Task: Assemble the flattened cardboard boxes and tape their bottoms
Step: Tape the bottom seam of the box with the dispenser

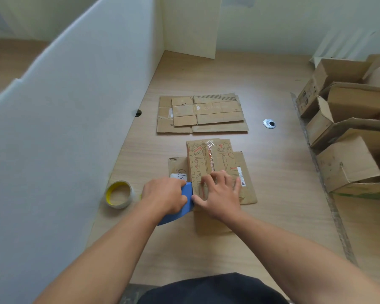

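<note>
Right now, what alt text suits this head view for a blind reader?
A person's left hand grips a blue tool at the edge of a printed flattened box, which the right hand presses down on a table. A tape roll lies to their left.

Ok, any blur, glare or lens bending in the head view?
Head view: soft even light, faint shadows; slight glint on clear tape over the printed box; wide-angle slants the white partition; left hand gripping the blue tool and right hand on the box look soft.
</note>
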Demonstrator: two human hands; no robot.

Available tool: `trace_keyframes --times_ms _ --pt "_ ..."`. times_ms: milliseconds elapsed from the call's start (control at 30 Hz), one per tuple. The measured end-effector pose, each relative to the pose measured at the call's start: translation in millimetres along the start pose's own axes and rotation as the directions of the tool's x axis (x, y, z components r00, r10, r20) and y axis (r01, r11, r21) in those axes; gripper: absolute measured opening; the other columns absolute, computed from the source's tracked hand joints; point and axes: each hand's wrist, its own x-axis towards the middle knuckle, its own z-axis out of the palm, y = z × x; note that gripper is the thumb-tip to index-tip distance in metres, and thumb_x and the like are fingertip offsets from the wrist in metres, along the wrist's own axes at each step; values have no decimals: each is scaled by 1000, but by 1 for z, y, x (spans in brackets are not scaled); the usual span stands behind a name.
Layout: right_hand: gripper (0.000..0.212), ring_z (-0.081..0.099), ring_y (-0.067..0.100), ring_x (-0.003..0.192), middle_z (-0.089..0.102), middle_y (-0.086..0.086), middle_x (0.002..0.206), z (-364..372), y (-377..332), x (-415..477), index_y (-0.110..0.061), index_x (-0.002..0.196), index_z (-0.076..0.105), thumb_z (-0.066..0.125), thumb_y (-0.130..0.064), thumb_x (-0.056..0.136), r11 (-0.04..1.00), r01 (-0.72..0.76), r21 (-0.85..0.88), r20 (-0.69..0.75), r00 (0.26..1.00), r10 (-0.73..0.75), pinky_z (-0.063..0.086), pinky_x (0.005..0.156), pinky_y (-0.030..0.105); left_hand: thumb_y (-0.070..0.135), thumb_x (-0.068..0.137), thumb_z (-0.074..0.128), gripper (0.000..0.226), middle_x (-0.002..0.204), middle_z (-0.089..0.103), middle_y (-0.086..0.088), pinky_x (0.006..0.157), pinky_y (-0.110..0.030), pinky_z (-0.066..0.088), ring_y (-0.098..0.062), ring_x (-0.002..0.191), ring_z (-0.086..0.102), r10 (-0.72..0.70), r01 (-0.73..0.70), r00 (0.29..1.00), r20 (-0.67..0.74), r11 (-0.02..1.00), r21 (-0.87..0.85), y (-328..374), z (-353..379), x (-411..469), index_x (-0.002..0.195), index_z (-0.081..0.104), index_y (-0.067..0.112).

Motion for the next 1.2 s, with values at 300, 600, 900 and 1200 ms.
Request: trace_keyframes --times_ms 300,600,900,1200 --pt "63 17 23 138 33 -3 134 -7 -3 3 -40 132 36 46 -73 79 999 -28 -23 44 999 29 4 116 68 37 90 49 12 77 40 8 66 -32 35 -23 82 47 -4 5 999 -32 1000 30 11 -8 -7 99 54 31" --pt "78 13 21 140 26 -4 137 -15 9 -13 -43 142 26 47 -75 74 999 -11 -41 89 996 14 1 118 64 45 90 44 52 121 65 0 77 -35 46 -28 108 61 -3 -2 996 -94 998 -60 -3 41 -12 141 37 46" --pt "88 -18 18 151 -9 -7 163 -32 47 -30 -34 153 9 57 -42 80 977 184 -111 266 953 -149 -12 118 62 54 91 49 55 118 67 4 76 -32 52 -20 102 61 -179 135 979 -93 925 -355 -47 51 -26 145 37 52" --pt "100 15 27 141 19 -2 151 -46 63 -28 -61 142 -13 46 -89 66 989 37 -146 179 984 -11 17 109 65 54 89 52 54 99 64 10 57 -28 48 -11 79 59 -200 112 969 -144 878 -465 -42 37 -27 142 39 56"
